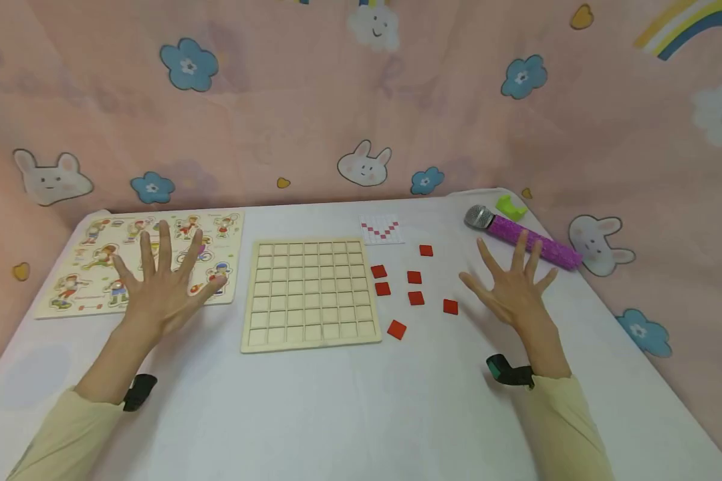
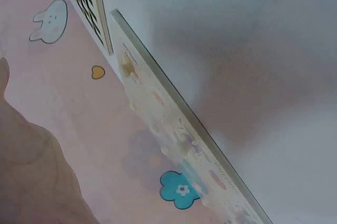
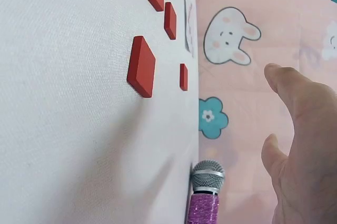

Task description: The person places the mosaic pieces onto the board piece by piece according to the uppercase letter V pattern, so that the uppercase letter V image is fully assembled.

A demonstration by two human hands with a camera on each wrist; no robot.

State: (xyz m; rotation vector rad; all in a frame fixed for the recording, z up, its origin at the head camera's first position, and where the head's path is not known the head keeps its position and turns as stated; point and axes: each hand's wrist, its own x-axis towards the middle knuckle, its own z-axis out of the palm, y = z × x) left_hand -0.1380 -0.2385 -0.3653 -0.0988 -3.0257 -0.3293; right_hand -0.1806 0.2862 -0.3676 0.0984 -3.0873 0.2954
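Observation:
My left hand is raised with its fingers spread, overlapping the picture puzzle board in the head view. It holds nothing. On the other side my right hand, fingers also spread, hovers to the right of several red square tiles and below a microphone. Between the hands lies a wooden grid board with bare square cells. A small pattern card showing a V of red squares lies beyond its right corner. In the right wrist view, one red tile stands out closest to the camera.
At the back right, a light green object lies beside the microphone's head. A pink printed cloth hangs behind the white table. Each wrist carries a black strap; the right one shows below the hand.

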